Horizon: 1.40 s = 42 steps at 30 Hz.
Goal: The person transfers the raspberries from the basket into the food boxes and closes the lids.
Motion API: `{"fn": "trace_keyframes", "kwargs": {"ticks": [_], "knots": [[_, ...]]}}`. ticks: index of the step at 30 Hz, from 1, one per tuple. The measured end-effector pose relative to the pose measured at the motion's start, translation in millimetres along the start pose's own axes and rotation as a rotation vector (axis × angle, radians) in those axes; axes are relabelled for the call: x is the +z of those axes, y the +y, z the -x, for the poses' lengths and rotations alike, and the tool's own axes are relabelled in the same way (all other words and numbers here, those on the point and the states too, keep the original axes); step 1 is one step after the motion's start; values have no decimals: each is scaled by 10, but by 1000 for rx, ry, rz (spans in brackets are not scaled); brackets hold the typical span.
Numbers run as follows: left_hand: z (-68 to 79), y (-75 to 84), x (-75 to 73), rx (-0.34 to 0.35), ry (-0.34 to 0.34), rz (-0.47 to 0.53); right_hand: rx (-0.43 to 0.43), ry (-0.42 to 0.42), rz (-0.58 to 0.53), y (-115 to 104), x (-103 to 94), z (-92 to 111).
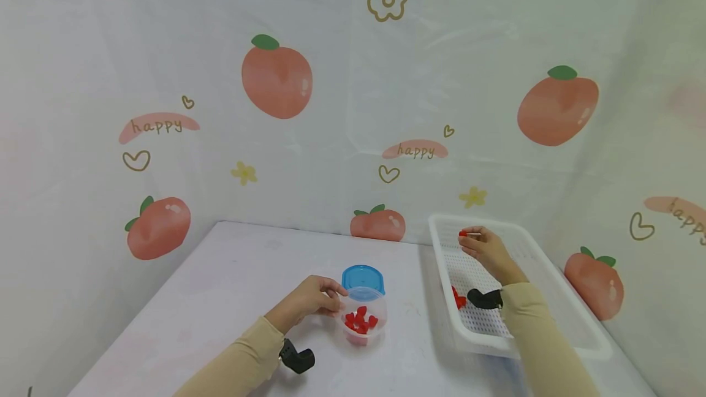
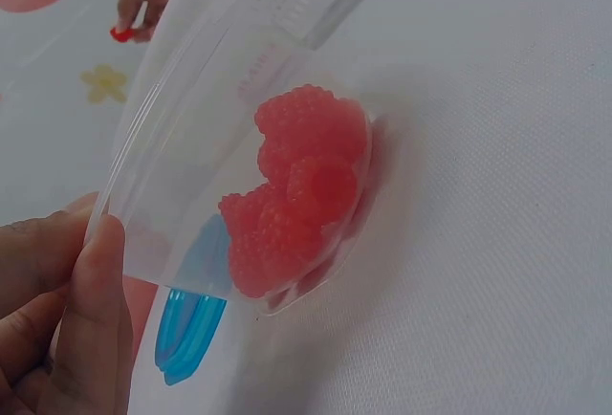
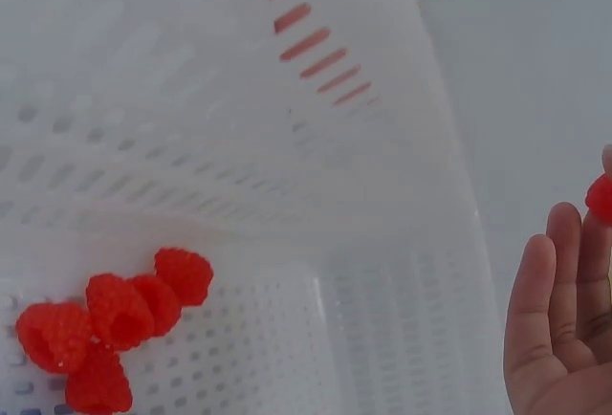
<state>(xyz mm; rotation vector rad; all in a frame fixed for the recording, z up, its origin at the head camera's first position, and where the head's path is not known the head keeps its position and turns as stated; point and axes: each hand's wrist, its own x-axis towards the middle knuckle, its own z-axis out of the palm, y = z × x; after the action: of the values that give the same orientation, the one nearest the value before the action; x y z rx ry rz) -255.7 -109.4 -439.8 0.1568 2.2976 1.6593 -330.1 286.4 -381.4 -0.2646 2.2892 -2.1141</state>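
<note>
My left hand (image 1: 313, 298) pinches the rim of a clear plastic tub (image 2: 158, 185) between thumb and fingers. Several red raspberries (image 2: 296, 185) lie in the bottom of the tub, which stands on the table. Over the white perforated basket (image 1: 441, 250) on the right, my right hand (image 1: 488, 253) is raised, pinching one raspberry (image 1: 463, 234) at its fingertips. More raspberries (image 3: 120, 315) sit together on the basket floor; in the head view the basket's near-left wall partly hides them.
Just behind the tub lies a blue lid (image 1: 362, 279) on the white table (image 1: 242, 274). A printed fabric backdrop (image 1: 331, 158) with peaches and flowers hangs behind the table. Black wrist cameras (image 1: 296, 357) are strapped to both forearms.
</note>
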Motion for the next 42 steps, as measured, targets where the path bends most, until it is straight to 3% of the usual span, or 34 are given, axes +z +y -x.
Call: {"fn": "trace_keyframes", "kwargs": {"ticks": [12,24,34,42], "knots": [[0,7,7,-9,4,6,-88,-15,-105,-195,126,99],[-13,-12,3,9,-8,1,-175,-107,-153,-470,446,226],[-24,-25,8,6,-2,-9,-229,-216,-78,-555,713,381],[-27,-28,1,11,-3,-8,-171,-193,110,-545,973,539]]}}
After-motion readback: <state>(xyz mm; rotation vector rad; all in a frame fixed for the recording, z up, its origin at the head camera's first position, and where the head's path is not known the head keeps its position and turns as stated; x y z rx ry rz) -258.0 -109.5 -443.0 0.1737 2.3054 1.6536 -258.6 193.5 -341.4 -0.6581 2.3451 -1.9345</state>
